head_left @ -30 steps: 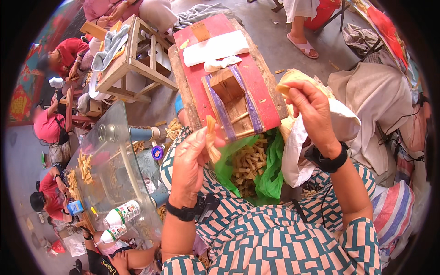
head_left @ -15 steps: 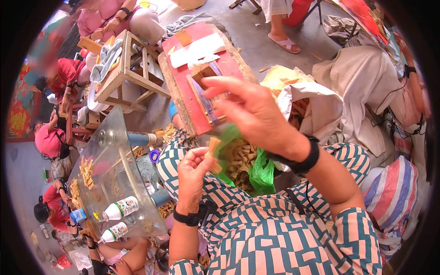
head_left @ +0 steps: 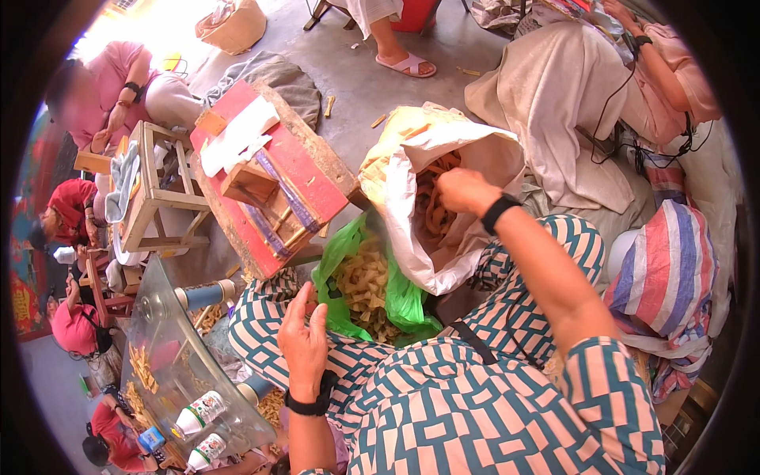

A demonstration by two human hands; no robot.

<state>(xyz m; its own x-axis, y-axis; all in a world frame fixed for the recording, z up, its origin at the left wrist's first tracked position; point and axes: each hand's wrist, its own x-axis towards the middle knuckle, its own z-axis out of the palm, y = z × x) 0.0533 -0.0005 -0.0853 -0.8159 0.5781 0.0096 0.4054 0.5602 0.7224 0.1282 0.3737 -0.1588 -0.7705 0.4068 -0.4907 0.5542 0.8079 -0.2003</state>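
Note:
My right hand reaches into the mouth of a white sack, its fingers bunched among reddish-brown strips. Its fingertips are hidden, so I cannot tell what they grip. Raised over my left thigh, my left hand is open, fingers stretched and thumb apart, with nothing visible in it. Between my legs a green plastic bag holds many pale yellow folded pieces. Beyond it stands a red-topped bench carrying a small wooden block and purple-patterned strips.
A glass-topped table on my left bears white bottles and yellow pieces. Farther left is a wooden stool. A striped bag lies on my right. Several people sit around at left and far right.
The yellowish piece has left my left hand, whose fingers have spread. My right hand has gone from above the green bag and bench into the white sack. The view has shifted right.

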